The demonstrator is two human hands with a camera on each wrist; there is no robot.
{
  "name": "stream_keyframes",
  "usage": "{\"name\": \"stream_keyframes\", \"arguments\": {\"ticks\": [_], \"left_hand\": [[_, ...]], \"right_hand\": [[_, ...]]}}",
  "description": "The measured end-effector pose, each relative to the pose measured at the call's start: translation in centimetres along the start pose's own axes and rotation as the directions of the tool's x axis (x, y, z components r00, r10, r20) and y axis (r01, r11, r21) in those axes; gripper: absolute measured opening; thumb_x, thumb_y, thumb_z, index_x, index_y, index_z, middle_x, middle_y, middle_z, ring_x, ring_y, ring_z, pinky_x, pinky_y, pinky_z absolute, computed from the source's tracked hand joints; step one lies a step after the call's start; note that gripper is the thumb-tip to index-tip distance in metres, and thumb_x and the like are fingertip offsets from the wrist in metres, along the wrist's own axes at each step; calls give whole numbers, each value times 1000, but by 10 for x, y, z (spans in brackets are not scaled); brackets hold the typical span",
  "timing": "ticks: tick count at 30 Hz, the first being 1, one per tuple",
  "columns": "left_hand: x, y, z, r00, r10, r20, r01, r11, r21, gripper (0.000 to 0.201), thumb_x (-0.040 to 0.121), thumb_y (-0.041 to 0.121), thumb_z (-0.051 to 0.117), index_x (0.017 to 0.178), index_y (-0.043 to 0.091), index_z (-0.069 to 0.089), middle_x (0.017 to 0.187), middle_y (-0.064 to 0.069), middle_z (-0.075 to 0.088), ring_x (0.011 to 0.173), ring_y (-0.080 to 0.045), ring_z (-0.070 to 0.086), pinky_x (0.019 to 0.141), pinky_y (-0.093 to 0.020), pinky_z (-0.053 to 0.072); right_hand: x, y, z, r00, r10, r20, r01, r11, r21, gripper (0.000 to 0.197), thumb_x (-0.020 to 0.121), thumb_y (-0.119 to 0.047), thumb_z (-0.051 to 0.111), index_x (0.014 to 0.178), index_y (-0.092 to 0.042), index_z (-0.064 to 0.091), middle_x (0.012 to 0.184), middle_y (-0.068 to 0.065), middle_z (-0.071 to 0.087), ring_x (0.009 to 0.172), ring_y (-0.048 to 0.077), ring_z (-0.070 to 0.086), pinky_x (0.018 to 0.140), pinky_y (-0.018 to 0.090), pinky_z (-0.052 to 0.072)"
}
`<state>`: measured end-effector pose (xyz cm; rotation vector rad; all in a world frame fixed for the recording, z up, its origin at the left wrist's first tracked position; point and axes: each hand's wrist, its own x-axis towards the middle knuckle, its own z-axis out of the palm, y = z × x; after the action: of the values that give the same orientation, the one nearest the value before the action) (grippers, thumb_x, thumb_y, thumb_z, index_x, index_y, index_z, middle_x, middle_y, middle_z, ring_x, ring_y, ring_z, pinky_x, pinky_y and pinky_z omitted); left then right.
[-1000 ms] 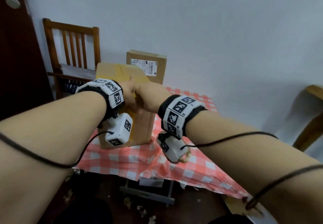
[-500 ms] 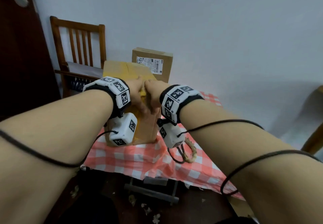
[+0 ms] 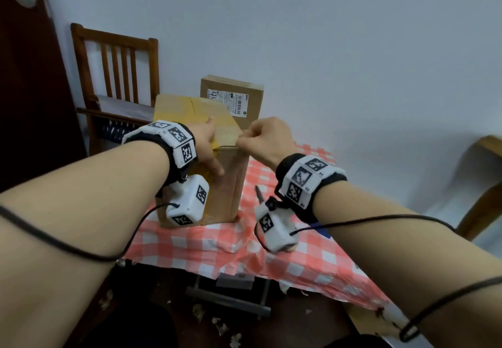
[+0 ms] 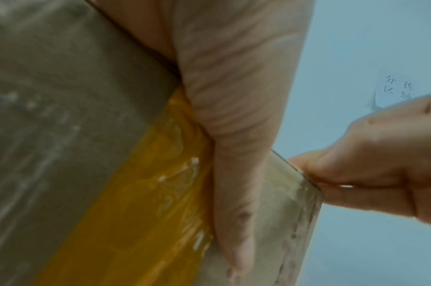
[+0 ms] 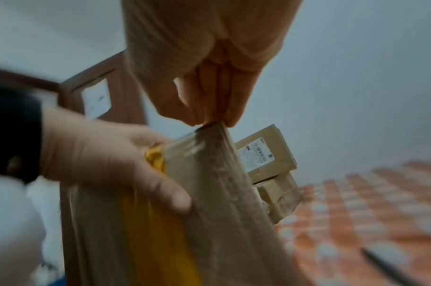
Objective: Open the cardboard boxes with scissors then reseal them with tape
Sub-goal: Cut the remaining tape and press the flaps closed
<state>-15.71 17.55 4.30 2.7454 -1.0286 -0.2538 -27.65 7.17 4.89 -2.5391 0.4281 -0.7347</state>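
Note:
A tall cardboard box [image 3: 228, 190] with a yellow tape strip [image 4: 141, 193] stands on the checked tablecloth. My left hand [image 3: 206, 141] presses on its near top edge, fingers laid over the top and thumb [image 4: 234, 212] straight down the front face beside the tape. My right hand [image 3: 266, 138] is at the box's near right top corner, its fingertips [image 5: 209, 108] pinching a thin edge there; whether that is tape or cardboard I cannot tell. A dark pointed tool [image 3: 259, 194], probably the scissors, lies on the cloth under my right wrist.
A smaller labelled box [image 3: 236, 95] stands behind the big one against the wall. A wooden chair [image 3: 116, 57] is at the back left, a dark door [image 3: 27, 103] at far left, another wooden piece [image 3: 486, 179] at right. The tablecloth [image 3: 203, 241] hangs over the near table edge.
My hands were together at the middle of the near top edge. The right hand has moved right to the corner, and the left thumb now lies down the front face.

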Motion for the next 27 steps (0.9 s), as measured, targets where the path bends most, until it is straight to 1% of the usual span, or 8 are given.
{"name": "stream_keyframes", "arguments": {"ticks": [2,4,6,12,16,21,25,27], "left_hand": [[1,-1,0,1000,6,-1,-6,1000,16,138,60,48,85,152,13,-11,149,-11,37,130,-33,42,104,-45,41],[1,-1,0,1000,11,-4,-11,1000,14,137,60,46,86,152,12,-11,149,-12,38,131,-33,42,104,-45,41],[1,-3,0,1000,15,-4,-15,1000,9,138,60,46,86,151,12,-11,149,-13,38,130,-32,43,104,-45,41],[5,-5,2,999,41,-11,-41,999,29,144,56,51,86,151,10,-14,147,-13,39,128,-33,45,103,-45,43],[6,-5,2,999,42,-14,-42,998,36,144,56,52,86,150,10,-15,144,-14,44,124,-33,49,99,-45,46],[3,-4,1,999,38,-7,-38,999,2,146,56,49,87,149,10,-19,145,-15,43,124,-33,49,100,-45,45],[3,-4,0,999,34,2,-33,999,-17,146,58,47,87,148,10,-22,146,-16,41,126,-33,48,102,-46,44],[2,-4,0,999,33,4,-33,999,-21,146,59,46,86,148,10,-24,146,-16,41,125,-33,49,101,-46,45]], "right_hand": [[8,-7,6,992,124,9,-125,991,50,14,81,-27,61,82,-13,60,74,1,59,71,18,56,56,25,44],[16,-14,14,962,227,150,-232,973,15,29,81,-40,61,84,-12,52,74,0,52,62,15,49,46,23,35],[21,-19,16,930,280,238,-298,953,43,35,82,-40,64,73,-10,49,72,1,53,62,14,51,50,25,42],[31,-8,14,956,269,114,-255,959,-120,26,93,-16,48,69,-8,46,75,7,54,78,27,56,58,28,43],[30,-16,16,904,322,281,-345,938,33,42,81,-48,61,76,-7,53,85,10,64,78,29,67,75,42,58],[37,-16,18,941,273,201,-256,961,-108,25,92,-24,49,77,-5,54,96,17,66,88,34,67,81,44,57],[43,-25,15,915,284,288,-211,942,-260,47,91,-53,47,92,-7,58,89,9,60,82,26,61,69,33,51],[47,-28,14,916,278,289,-167,919,-356,45,94,-48,46,103,-6,60,98,10,61,88,25,60,68,30,47]]}}
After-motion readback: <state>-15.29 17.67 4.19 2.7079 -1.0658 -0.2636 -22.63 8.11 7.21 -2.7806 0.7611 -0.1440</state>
